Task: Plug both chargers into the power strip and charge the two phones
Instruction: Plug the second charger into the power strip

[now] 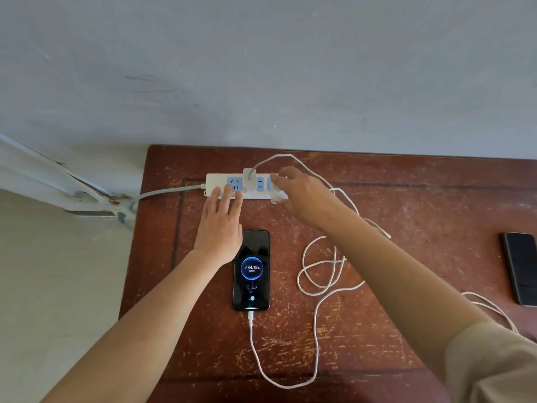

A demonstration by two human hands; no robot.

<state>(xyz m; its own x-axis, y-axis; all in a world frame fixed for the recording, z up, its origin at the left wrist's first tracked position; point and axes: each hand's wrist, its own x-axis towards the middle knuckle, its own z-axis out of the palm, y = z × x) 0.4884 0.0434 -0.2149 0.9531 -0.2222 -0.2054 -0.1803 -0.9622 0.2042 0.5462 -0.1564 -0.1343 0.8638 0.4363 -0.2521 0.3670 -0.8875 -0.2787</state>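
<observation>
With the open left hand (222,225) pinning the power strip (216,181), the right hand (302,193) is gripping the second charger (278,190) at the strip's 3 o'clock end (first phone (251,270) already charging), ideally pressing its prongs in squarely.

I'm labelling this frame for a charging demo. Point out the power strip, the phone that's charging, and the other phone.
power strip (216,180): head view, bare left end of its casing.
charging phone (252,270): head view, middle of its lit screen.
other phone (521,267): head view, middle of its dark screen.
</observation>
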